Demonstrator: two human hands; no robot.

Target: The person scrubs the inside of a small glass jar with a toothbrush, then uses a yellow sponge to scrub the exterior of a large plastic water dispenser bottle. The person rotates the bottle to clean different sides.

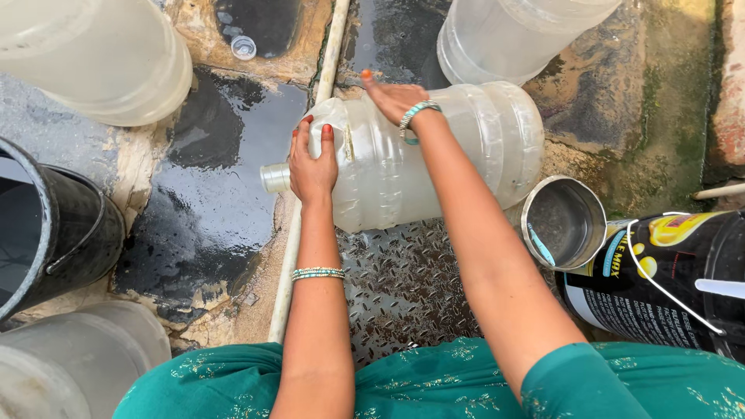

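Observation:
A large clear plastic water jug (458, 155) lies on its side on a wet stone floor, neck pointing left and mouth open. My left hand (313, 161) grips its shoulder close to the neck, fingers curled over the top. On the far upper side of the jug rests my right hand (393, 97), palm down and fingers spread against the plastic. Both wrists carry teal and white bangles.
A steel pot (564, 223) stands right of the jug, next to a black bucket (667, 279) with a wire handle. Another black bucket (54, 233) is at left. More clear jugs (101, 54) (512, 31) (77, 357) ring the spot. A white pipe (306, 163) crosses the floor under the jug.

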